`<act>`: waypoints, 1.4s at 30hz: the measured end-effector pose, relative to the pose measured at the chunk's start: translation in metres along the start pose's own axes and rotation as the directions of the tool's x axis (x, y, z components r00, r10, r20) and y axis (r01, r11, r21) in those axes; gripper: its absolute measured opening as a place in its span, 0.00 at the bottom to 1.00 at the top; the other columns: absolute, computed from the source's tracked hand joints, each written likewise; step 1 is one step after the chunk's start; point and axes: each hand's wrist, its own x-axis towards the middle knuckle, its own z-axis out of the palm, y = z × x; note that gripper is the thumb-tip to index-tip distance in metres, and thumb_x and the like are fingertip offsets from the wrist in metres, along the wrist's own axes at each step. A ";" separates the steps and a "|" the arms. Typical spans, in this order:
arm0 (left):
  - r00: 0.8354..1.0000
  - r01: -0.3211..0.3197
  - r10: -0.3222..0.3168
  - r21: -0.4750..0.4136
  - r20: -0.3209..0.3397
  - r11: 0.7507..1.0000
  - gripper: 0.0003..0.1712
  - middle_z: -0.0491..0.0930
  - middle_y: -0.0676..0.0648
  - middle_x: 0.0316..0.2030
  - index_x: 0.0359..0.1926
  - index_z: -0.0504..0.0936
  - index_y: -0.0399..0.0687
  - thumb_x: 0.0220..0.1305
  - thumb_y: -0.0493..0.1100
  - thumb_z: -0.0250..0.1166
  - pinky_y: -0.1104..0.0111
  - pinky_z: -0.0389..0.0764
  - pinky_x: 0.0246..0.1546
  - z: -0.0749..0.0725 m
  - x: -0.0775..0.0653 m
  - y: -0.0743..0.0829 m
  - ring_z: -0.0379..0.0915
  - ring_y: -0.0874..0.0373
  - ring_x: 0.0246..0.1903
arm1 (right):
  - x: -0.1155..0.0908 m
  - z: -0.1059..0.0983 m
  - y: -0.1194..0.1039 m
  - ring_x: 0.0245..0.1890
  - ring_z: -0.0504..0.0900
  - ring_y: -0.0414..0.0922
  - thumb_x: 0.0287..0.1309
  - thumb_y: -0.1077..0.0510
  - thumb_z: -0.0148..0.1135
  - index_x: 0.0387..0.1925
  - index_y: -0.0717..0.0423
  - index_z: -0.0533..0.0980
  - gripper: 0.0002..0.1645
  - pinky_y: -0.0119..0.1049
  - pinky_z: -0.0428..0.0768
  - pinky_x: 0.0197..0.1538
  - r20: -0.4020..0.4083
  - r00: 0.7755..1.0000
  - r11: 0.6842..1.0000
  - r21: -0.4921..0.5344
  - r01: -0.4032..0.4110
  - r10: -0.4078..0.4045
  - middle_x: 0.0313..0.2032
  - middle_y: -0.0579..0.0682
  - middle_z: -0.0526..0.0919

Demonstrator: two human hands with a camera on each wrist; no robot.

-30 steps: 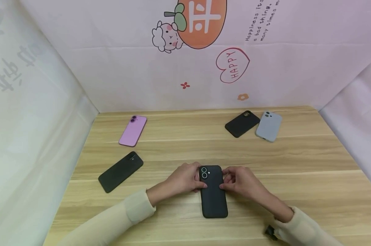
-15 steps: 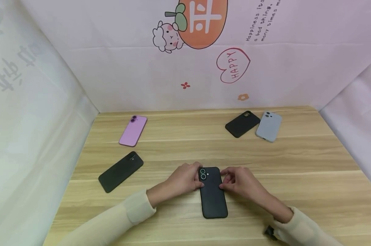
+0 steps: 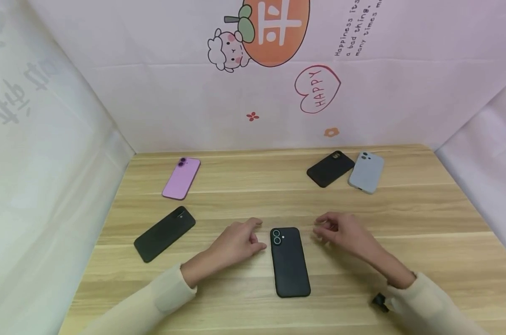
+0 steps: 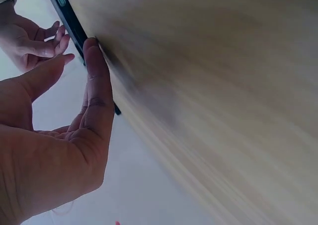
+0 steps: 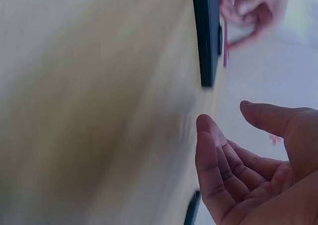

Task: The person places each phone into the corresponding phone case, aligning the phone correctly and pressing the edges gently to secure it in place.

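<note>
Face down on the wooden table lies a phone in a black case [image 3: 290, 265], its two ringed camera lenses at the upper left corner. My left hand [image 3: 234, 245] is just off its left side, thumb and forefinger spread apart and nothing between them. On the other side, a bit farther off, my right hand [image 3: 344, 233] hovers with fingers loosely bent and holding nothing. The right wrist view shows the black phone's edge [image 5: 206, 41] beyond the right fingertips, with a gap between. In the left wrist view the phone's side [image 4: 69, 24] passes behind the left fingertips.
A pink phone [image 3: 181, 178] and a black phone or case [image 3: 165, 234] lie at the left of the table. Back right, a black case [image 3: 330, 169] sits beside a light blue-grey one [image 3: 366, 172]. White printed cloth [image 3: 173, 107] walls the back and sides.
Both hands have let go of the black-cased phone and drawn apart, the left to the left, the right to the right and slightly away. The phone stays lying on the table.
</note>
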 end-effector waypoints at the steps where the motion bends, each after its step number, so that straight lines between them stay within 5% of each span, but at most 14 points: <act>1: 1.000 0.007 -0.007 -0.001 -0.009 1.000 0.32 0.85 0.56 0.28 0.67 0.76 0.34 0.67 0.43 0.75 0.72 0.76 0.29 -0.003 -0.002 -0.001 0.73 0.68 0.23 | 0.002 -0.006 0.003 0.30 0.87 0.44 0.71 0.58 0.68 0.55 0.70 0.81 0.20 0.32 0.84 0.31 -0.014 1.000 1.000 -0.002 0.000 0.000 0.36 0.51 0.91; 7: 0.994 0.075 -0.076 -0.011 -0.076 0.997 0.29 0.88 0.50 0.41 0.68 0.77 0.38 0.73 0.46 0.70 0.67 0.82 0.33 -0.021 -0.015 -0.010 0.82 0.61 0.33 | 0.018 -0.047 0.025 0.34 0.89 0.50 0.74 0.54 0.66 0.55 0.75 0.79 0.25 0.37 0.86 0.36 -0.139 0.990 0.992 -0.127 -0.021 0.003 0.38 0.60 0.91; 15: 0.970 0.163 -0.174 -0.080 -0.171 0.983 0.29 0.88 0.43 0.50 0.69 0.76 0.38 0.73 0.44 0.70 0.58 0.89 0.43 -0.048 -0.042 -0.033 0.87 0.52 0.45 | 0.035 -0.090 0.062 0.43 0.87 0.68 0.73 0.38 0.63 0.60 0.80 0.74 0.44 0.60 0.86 0.44 -0.258 0.960 0.940 -0.287 -0.186 0.111 0.46 0.75 0.86; 23: 0.946 0.156 -0.157 -0.026 -0.285 0.987 0.30 0.84 0.37 0.56 0.69 0.75 0.34 0.72 0.43 0.71 0.48 0.84 0.56 -0.078 -0.078 -0.059 0.83 0.42 0.55 | 0.046 -0.107 0.089 0.54 0.78 0.78 0.73 0.29 0.55 0.66 0.88 0.64 0.60 0.70 0.79 0.52 -0.372 0.905 0.906 -0.277 -0.321 0.207 0.55 0.85 0.75; 26: 0.931 0.174 -0.154 0.032 -0.330 0.984 0.31 0.80 0.32 0.60 0.69 0.75 0.33 0.71 0.44 0.72 0.41 0.81 0.57 -0.085 -0.086 -0.065 0.77 0.35 0.59 | 0.049 -0.110 0.098 0.51 0.74 0.77 0.72 0.25 0.52 0.62 0.90 0.64 0.63 0.69 0.78 0.48 -0.355 0.898 0.883 -0.290 -0.370 0.260 0.55 0.88 0.70; 31: 0.917 0.232 -0.163 0.153 -0.363 0.961 0.39 0.74 0.24 0.61 0.67 0.73 0.26 0.64 0.46 0.77 0.36 0.77 0.54 -0.092 -0.094 -0.076 0.71 0.26 0.59 | 0.054 -0.112 0.106 0.40 0.74 0.68 0.69 0.20 0.48 0.57 0.91 0.61 0.68 0.53 0.78 0.32 -0.343 0.887 0.855 -0.307 -0.418 0.311 0.48 0.83 0.68; 36: 0.914 0.306 -0.211 0.248 -0.345 0.919 0.51 0.68 0.17 0.63 0.68 0.67 0.19 0.59 0.50 0.81 0.32 0.71 0.61 -0.095 -0.101 -0.091 0.66 0.19 0.62 | 0.061 -0.112 0.103 0.38 0.74 0.67 0.66 0.16 0.45 0.61 0.89 0.60 0.72 0.49 0.76 0.27 -0.351 0.873 0.836 -0.314 -0.450 0.338 0.47 0.79 0.66; 42: 0.915 0.359 -0.272 0.296 -0.297 0.885 0.55 0.66 0.16 0.63 0.70 0.64 0.18 0.59 0.53 0.81 0.31 0.72 0.59 -0.094 -0.108 -0.109 0.65 0.19 0.62 | 0.066 -0.110 0.101 0.38 0.75 0.68 0.62 0.12 0.42 0.63 0.88 0.58 0.76 0.51 0.77 0.26 -0.345 0.856 0.809 -0.321 -0.492 0.384 0.47 0.78 0.65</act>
